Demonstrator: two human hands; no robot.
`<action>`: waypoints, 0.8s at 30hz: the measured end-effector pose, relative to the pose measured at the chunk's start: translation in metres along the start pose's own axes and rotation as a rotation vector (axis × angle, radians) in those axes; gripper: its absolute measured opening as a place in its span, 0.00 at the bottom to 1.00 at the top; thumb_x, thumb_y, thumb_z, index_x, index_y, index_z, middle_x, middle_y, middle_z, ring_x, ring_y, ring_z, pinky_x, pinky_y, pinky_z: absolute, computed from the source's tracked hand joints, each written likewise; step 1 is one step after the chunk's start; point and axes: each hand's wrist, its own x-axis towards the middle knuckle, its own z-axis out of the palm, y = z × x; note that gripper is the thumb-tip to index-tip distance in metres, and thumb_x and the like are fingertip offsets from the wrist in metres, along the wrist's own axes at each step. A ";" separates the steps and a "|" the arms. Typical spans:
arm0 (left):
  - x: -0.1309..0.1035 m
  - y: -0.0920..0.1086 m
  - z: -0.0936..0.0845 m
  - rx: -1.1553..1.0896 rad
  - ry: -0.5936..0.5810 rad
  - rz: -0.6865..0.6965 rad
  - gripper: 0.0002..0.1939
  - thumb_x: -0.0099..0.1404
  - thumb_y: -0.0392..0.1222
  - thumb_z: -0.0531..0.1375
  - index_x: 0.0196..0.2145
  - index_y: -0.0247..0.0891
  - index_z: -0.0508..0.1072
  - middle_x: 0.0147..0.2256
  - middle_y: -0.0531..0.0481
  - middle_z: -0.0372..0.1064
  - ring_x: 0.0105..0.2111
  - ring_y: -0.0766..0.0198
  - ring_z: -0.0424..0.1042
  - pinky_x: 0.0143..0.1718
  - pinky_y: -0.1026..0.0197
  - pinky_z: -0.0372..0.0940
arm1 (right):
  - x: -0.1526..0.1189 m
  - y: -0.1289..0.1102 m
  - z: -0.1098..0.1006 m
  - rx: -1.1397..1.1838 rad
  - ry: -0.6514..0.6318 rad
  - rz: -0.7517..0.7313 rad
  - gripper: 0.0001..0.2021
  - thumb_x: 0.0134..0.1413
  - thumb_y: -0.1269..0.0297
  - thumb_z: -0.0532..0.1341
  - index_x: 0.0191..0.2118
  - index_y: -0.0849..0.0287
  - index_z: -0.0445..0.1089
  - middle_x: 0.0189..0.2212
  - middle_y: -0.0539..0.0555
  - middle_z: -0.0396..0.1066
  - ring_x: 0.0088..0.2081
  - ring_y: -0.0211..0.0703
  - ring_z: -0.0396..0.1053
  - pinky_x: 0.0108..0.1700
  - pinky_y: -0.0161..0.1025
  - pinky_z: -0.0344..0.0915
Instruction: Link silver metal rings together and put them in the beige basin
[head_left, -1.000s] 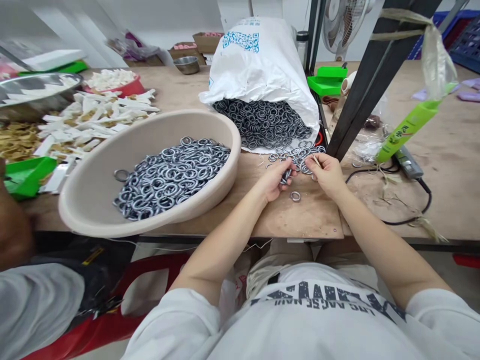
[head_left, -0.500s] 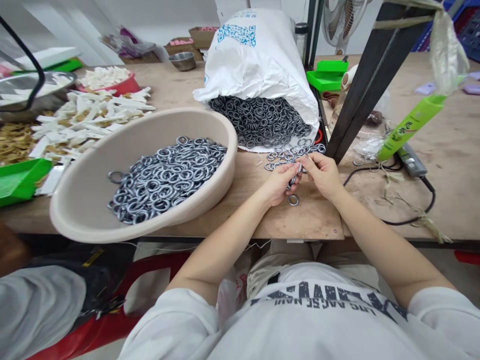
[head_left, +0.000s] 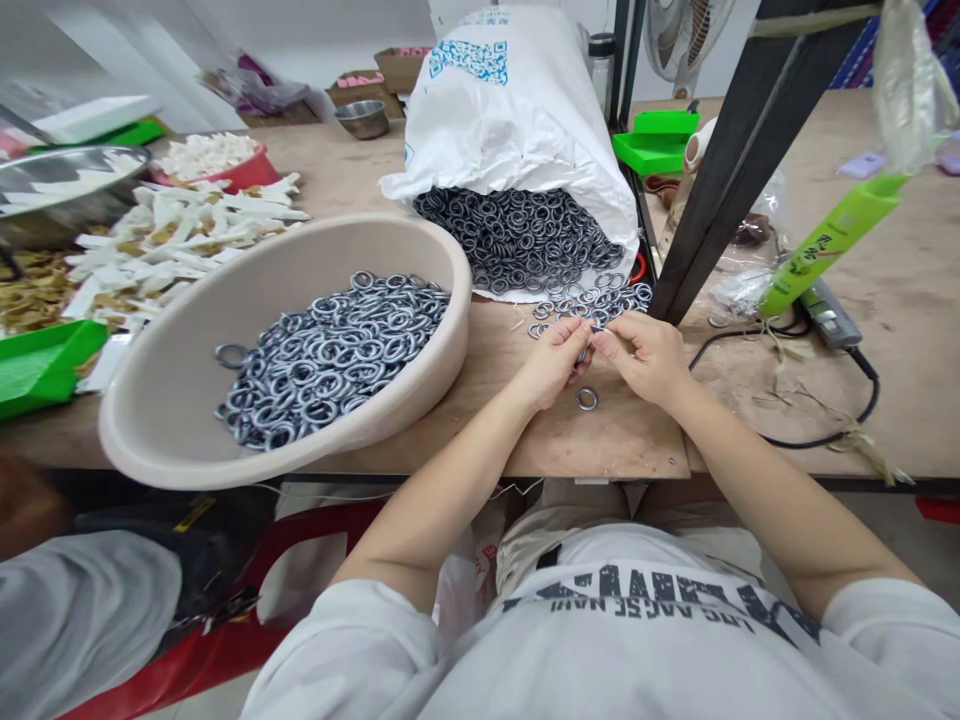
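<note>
- Closest in, a lone ring (head_left: 586, 399) is seen flat on the surface (head_left: 630, 440); being round, it is given no long axis.
- Just past it, the left hand (head_left: 553, 362) and the right hand (head_left: 651, 358) are held nearly tip to tip; the lone ring is left on the body side of both, a shade nearer the left, touched by neither.
- Between the fingertips, a pinched ring (head_left: 598, 329) is gripped by both hands; its tilt is masked by fingers and cannot be told.
- Directly beyond, scattered rings (head_left: 592, 298) are spread within easy reach of either hand.
- Off left, more rings are heaped in a basin (head_left: 180, 370), the left hand being nearer.
- Farthest, a white sack (head_left: 517, 130) is found, its ring-filled mouth turned towards the hands.
</note>
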 end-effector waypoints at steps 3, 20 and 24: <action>-0.002 -0.001 0.001 0.024 -0.059 0.008 0.21 0.62 0.57 0.64 0.29 0.38 0.63 0.20 0.59 0.56 0.16 0.75 0.54 0.15 0.71 0.45 | 0.005 0.013 0.000 0.054 -0.024 0.043 0.23 0.65 0.45 0.54 0.29 0.56 0.72 0.25 0.50 0.68 0.29 0.40 0.64 0.34 0.37 0.56; 0.010 0.021 -0.031 -0.253 0.271 0.005 0.09 0.61 0.39 0.59 0.41 0.38 0.73 0.27 0.55 0.69 0.18 0.74 0.64 0.14 0.71 0.51 | 0.002 0.014 0.011 -0.118 -0.437 0.011 0.09 0.56 0.55 0.65 0.35 0.55 0.76 0.35 0.51 0.75 0.35 0.43 0.69 0.35 0.37 0.56; 0.012 0.012 -0.026 -0.210 0.221 -0.131 0.10 0.60 0.41 0.61 0.39 0.34 0.73 0.29 0.51 0.71 0.18 0.74 0.64 0.13 0.72 0.50 | 0.002 0.020 0.010 -0.098 -0.370 0.060 0.14 0.51 0.52 0.69 0.40 0.54 0.76 0.37 0.52 0.75 0.37 0.45 0.69 0.35 0.37 0.56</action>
